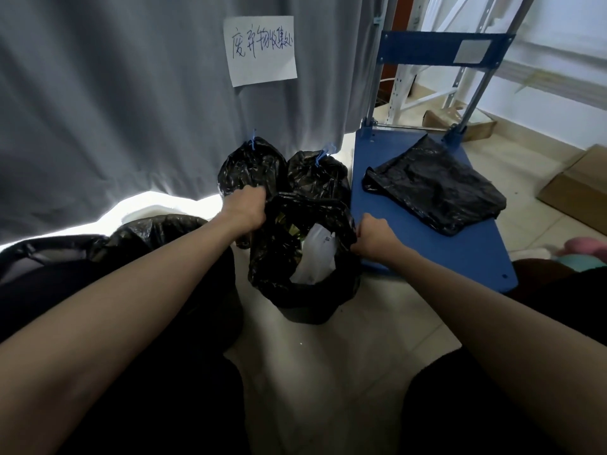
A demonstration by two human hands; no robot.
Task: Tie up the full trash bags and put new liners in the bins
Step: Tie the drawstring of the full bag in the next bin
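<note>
A small dark bin (307,311) stands on the floor in front of me, lined with a full black trash bag (274,257) that holds white paper and other waste. My left hand (244,205) grips the bag's rim on the far left side. My right hand (372,236) grips the rim on the right side. Behind the bin, two tied black bags (249,169) (317,177) with blue ties lean against the curtain. A flat black liner (433,183) lies on the blue cart.
A blue platform cart (460,244) stands right of the bin with its handle raised. A larger bin with a black liner (157,228) sits at my left. A grey curtain (115,110) with a paper sign hangs behind. Cardboard boxes (578,188) lie at the right.
</note>
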